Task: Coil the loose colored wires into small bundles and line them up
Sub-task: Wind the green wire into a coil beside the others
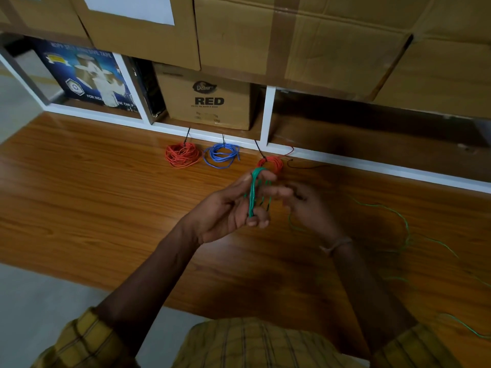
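Note:
My left hand (233, 205) holds a green wire coil (253, 192) looped around its spread fingers above the wooden floor. My right hand (305, 205) is blurred just right of the coil, fingers curled around the green wire's free strand. The loose green wire (398, 216) trails from that hand across the floor to the right. Three tied bundles lie in a row by the shelf base: an orange bundle (182, 154), a blue bundle (221, 155) and a red bundle (273, 163), the last partly hidden behind my left fingers.
A thin dark wire (305, 166) lies right of the red bundle. A white shelf frame (265, 115) holds a Dabur RED carton (210, 102) and a blue tape box (85, 75), with large cardboard boxes (292, 35) above.

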{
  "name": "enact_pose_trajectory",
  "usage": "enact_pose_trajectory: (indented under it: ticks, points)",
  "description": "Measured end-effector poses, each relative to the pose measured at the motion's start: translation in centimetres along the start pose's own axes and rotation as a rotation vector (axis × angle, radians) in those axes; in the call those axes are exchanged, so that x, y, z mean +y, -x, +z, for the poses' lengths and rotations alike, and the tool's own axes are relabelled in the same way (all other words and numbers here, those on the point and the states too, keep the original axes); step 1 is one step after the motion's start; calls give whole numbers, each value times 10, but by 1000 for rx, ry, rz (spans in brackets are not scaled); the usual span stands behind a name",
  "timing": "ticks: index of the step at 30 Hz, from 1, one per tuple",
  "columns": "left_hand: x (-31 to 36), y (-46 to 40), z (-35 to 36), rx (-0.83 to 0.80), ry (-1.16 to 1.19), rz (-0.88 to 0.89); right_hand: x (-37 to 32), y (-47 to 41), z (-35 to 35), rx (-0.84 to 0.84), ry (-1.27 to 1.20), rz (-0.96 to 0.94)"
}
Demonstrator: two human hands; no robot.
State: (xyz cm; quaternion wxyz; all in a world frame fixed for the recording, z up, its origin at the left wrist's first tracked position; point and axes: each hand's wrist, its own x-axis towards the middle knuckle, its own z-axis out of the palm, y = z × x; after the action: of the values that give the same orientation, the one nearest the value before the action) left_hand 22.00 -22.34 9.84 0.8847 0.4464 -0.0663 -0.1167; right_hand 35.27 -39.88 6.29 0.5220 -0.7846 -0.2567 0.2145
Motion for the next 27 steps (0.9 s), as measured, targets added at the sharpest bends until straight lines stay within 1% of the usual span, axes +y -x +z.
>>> enact_pose_trajectory:
  ticks: [3, 6, 8, 10, 12, 14, 15, 18, 21, 23, 27]
  points:
    - [9, -8, -5, 75, 73, 118, 8, 22, 22, -129, 22, 69]
    - [14, -19, -10, 234, 26, 227, 5, 42, 35, -293, -15, 187]
    - [14, -26, -16, 380, -143, 270, -2, 53, 34, -409, 0, 222]
    - [13, -30, -21, 520, -422, 272, -17, 60, 25, -520, 23, 227]
    - [10, -30, -26, 583, -712, 245, -33, 64, 12, -596, 81, 185]
    - [6, -29, -31, 559, -962, 201, -53, 66, -7, -617, 164, 102]
    - [4, -28, -30, 521, -1037, 161, -62, 65, -17, -603, 182, 58]
    - [-1, -23, -16, 371, -1076, 8, -79, 56, -45, -495, 203, -15]
    - [-5, -16, 0, 240, -956, -112, -80, 42, -66, -333, 172, -50]
    - [-7, -11, 4, 172, -804, -153, -78, 34, -76, -225, 114, -65]
    - [-9, -8, 3, 38, -498, -226, -63, 20, -75, -92, 114, -137]
